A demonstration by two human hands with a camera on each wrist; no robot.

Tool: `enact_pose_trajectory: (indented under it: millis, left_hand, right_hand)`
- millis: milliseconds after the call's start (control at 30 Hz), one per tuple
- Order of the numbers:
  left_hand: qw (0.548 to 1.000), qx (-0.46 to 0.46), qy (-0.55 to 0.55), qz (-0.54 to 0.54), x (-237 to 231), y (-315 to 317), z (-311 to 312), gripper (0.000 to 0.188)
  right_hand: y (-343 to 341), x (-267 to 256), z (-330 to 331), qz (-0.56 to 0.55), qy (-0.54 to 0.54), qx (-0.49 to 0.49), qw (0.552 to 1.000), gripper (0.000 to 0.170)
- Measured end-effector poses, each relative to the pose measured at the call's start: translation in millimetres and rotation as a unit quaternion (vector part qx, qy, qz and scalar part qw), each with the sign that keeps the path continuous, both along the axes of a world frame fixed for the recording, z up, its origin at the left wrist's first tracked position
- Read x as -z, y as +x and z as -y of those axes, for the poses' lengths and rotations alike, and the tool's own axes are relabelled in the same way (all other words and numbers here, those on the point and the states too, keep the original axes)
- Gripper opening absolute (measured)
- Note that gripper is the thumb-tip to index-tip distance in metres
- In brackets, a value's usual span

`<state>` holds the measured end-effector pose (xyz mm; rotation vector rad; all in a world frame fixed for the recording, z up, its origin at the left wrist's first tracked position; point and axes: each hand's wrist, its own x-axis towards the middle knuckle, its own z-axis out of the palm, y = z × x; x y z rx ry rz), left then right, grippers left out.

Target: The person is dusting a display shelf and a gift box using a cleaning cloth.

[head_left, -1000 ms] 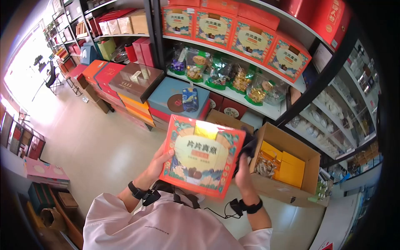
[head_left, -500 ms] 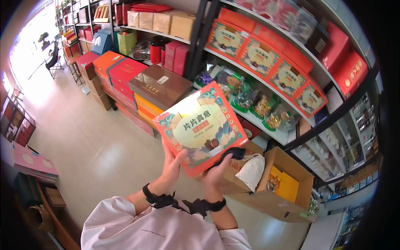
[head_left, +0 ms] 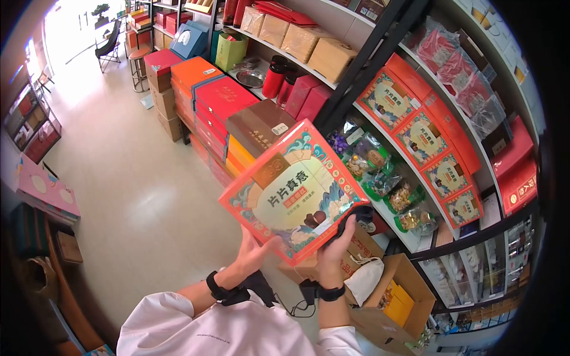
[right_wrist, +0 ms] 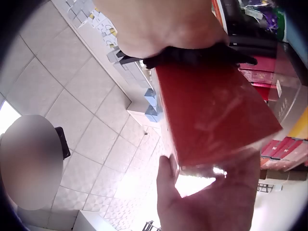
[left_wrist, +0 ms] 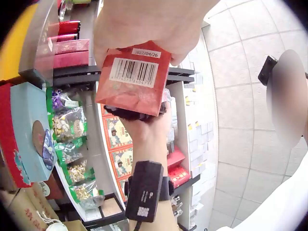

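A red patterned gift box [head_left: 297,193], its printed face turned up, is held tilted in front of the body. The left hand [head_left: 252,252] grips its lower left edge, thumb at the front and fingers underneath. At the lower right edge the right hand [head_left: 337,243] holds the box together with a black cloth-like item [head_left: 356,216]. In the left wrist view a barcode label shows on the box's side [left_wrist: 132,72], beside the left hand [left_wrist: 149,24]. The right wrist view has a plain red side [right_wrist: 211,115] between the right hand [right_wrist: 163,24] and the left hand [right_wrist: 211,202].
Matching red boxes [head_left: 420,135] and bagged goods [head_left: 404,196] fill the shelves at right. Stacked gift boxes [head_left: 222,98] stand beyond the held box. An opened carton [head_left: 415,285] and a white pouch [head_left: 364,282] lie at lower right. Floor [head_left: 130,196] extends at left.
The head view has swung, so the shelves appear farther right and more slanted. The box has gone from nearly level to tilted, with both hands still holding it.
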<state>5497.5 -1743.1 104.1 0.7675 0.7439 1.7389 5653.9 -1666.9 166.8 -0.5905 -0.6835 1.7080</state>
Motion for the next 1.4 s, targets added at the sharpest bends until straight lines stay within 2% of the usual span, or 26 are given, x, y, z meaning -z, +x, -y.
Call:
enact_pose_trajectory:
  millis: [100, 167, 233, 300, 333, 433, 467, 533, 633, 667, 700, 767, 800, 900, 967, 1033, 1100, 1133, 1167, 1233, 1267, 1300, 1400]
  left_hand:
    - [1.0, 0.003, -0.031, 0.004, 5.5, -0.8, -10.3, 0.084]
    - [0.999, -0.017, -0.042, -0.01, 2.4, -2.0, -19.6, 0.075]
    - [0.995, -0.031, -0.09, 0.01, 2.7, -3.7, -32.6, 0.07]
    - [0.982, -0.039, -0.173, 0.062, 9.3, -8.2, -54.2, 0.075]
    - [0.998, 0.001, -0.048, 0.031, 27.3, -16.4, -53.3, 0.08]
    - [0.998, 0.009, 0.0, 0.059, 22.4, -43.8, -86.7, 0.074]
    - [0.996, 0.073, -0.002, 0.044, 13.3, -56.8, -98.4, 0.076]
    - [0.979, 0.201, -0.012, 0.024, -17.2, -74.0, -125.8, 0.078]
    - [0.947, 0.262, -0.048, -0.177, -41.5, -59.8, -159.5, 0.081]
    - [0.946, 0.25, -0.047, -0.203, -50.6, -42.9, -172.2, 0.078]
    - [0.95, 0.226, -0.093, -0.193, -48.8, -31.6, -181.8, 0.074]
    - [0.952, 0.175, -0.184, -0.174, -41.6, -16.9, -200.1, 0.067]
    - [0.961, 0.192, -0.179, -0.09, -35.5, -17.5, -210.2, 0.062]
    - [0.972, 0.18, -0.152, -0.019, -24.1, -10.5, -234.8, 0.059]
    - [0.978, 0.155, -0.138, -0.014, -23.5, -9.2, -256.1, 0.055]
    - [0.982, 0.135, -0.136, 0.009, -30.7, -14.8, -278.6, 0.054]
    - [0.985, 0.105, -0.132, 0.044, -25.3, -22.2, -297.3, 0.05]
    - [0.984, 0.097, -0.133, 0.072, -23.0, -23.2, -304.9, 0.05]
    - [0.982, 0.092, -0.132, 0.099, -22.7, -22.0, -311.7, 0.049]
    - [0.991, 0.06, -0.102, 0.056, -26.2, -5.3, -322.1, 0.05]
    - [0.995, 0.043, -0.087, 0.037, -23.8, 3.6, -324.8, 0.05]
    - [0.997, 0.023, -0.071, 0.02, -22.7, 5.8, -329.3, 0.051]
    - [0.994, 0.058, -0.046, 0.082, -28.4, -13.5, -350.7, 0.05]
  right_hand:
    - [8.6, 45.9, -47.9, 0.084, 0.026, 0.057, 0.995, 0.046]
    - [-0.3, 66.2, -75.8, 0.166, 0.04, 0.123, 0.978, 0.051]
    - [1.3, 77.9, -99.3, 0.11, -0.005, 0.102, 0.989, 0.049]
    - [4.3, 83.3, -125.4, 0.065, -0.051, 0.086, 0.993, 0.048]
    - [11.4, 81.7, -133.5, 0.046, -0.073, 0.062, 0.994, 0.048]
    - [37.1, 88.7, -169.4, -0.018, -0.081, 0.013, 0.996, 0.044]
    - [50.6, 83.6, -172.0, -0.037, -0.084, -0.021, 0.996, 0.039]
    - [71.5, 84.5, -178.3, -0.009, -0.051, -0.04, 0.998, 0.039]
    - [91.4, 79.4, -187.9, 0.059, -0.02, -0.028, 0.998, 0.044]
    - [97.4, 89.9, -194.2, 0.089, -0.003, -0.031, 0.996, 0.046]
    - [95.4, 73.3, -189.5, 0.101, 0.0, -0.015, 0.995, 0.045]
    - [97.6, 74.1, -190.5, 0.182, 0.01, 0.005, 0.983, 0.044]
    - [97.8, 74.1, -191.7, 0.185, 0.009, 0.017, 0.983, 0.044]
    - [101.4, 71.6, -190.8, 0.2, 0.014, 0.043, 0.979, 0.044]
    - [100.9, 62.5, -190.5, 0.219, 0.038, 0.04, 0.974, 0.045]
    - [91.4, 69.7, -198.3, 0.194, 0.026, 0.068, 0.978, 0.047]
    - [71.8, 71.8, -206.9, 0.121, -0.056, 0.09, 0.987, 0.047]
    - [57.6, 72.3, -207.8, -0.02, -0.053, 0.111, 0.992, 0.044]
    - [37.8, 86.4, -218.0, -0.076, -0.08, 0.141, 0.984, 0.045]
    - [-5.9, 85.4, -231.8, -0.118, -0.098, 0.196, 0.969, 0.048]
    - [-26.3, 79.1, -238.6, -0.11, -0.085, 0.229, 0.963, 0.053]
    - [-35.0, 52.1, -237.6, -0.129, -0.087, 0.203, 0.967, 0.058]
    - [-72.8, 66.7, -241.1, -0.028, -0.013, 0.185, 0.982, 0.06]
